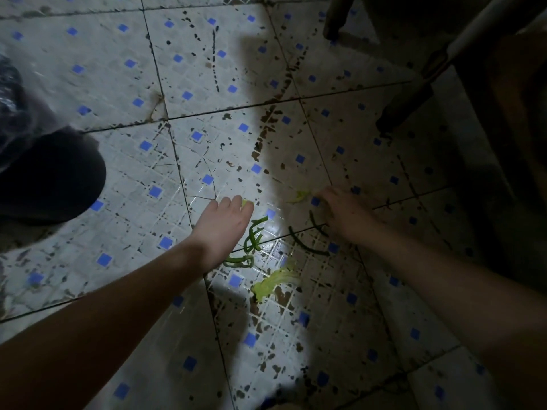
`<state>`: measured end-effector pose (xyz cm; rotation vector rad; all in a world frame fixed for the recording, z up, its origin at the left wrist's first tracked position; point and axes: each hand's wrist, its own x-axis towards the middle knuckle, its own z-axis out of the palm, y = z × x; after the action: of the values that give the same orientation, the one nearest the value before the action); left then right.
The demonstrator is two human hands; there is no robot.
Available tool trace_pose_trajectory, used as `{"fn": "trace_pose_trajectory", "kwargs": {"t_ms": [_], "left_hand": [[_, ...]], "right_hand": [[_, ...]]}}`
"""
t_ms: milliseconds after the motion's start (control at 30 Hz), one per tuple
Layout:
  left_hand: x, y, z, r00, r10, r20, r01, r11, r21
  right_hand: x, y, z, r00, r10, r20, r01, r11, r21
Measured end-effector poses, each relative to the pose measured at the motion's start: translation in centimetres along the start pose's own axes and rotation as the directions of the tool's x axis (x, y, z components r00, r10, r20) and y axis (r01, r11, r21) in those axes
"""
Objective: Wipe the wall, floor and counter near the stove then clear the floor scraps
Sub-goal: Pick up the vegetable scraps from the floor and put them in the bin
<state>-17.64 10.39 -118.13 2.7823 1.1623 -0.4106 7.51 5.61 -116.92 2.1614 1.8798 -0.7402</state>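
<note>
Both my arms reach down to a dirty tiled floor [183,93] with blue squares. My left hand [225,223] hovers palm down, fingers curled over a small pale green scrap [248,204] at its fingertips. Green bean strips [253,238] lie just right of that hand. My right hand [343,211] rests low on the floor, fingers bent, next to a small leaf piece [300,196] and darker bean strips [307,247]. A larger pale cabbage leaf [273,284] lies nearer me, between both forearms.
A black bag or bin with clear plastic [44,170] stands at the left. Dark furniture legs [405,105] and a white pole [473,28] stand at the upper right, in shadow. Brown stains [263,134] streak the tiles.
</note>
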Motion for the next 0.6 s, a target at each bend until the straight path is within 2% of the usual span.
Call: {"fn": "trace_pose_trajectory", "kwargs": {"t_ms": [167, 367, 600], "left_hand": [[0.7, -0.1, 0.3, 0.997, 0.002, 0.082, 0.000, 1.000, -0.030], [1.3, -0.2, 0.5, 0.998, 0.018, 0.052, -0.012, 0.992, -0.123], [1.3, 0.1, 0.7, 1.000, -0.003, 0.006, 0.005, 0.964, -0.265]], "right_hand": [[0.9, 0.2, 0.5, 0.998, 0.054, 0.022, -0.054, 0.998, -0.011], [1.8, 0.0, 0.8, 0.994, 0.077, -0.081, -0.078, 0.997, -0.012], [2.3, -0.4, 0.8, 0.961, 0.046, -0.273, 0.026, 0.967, 0.254]]}}
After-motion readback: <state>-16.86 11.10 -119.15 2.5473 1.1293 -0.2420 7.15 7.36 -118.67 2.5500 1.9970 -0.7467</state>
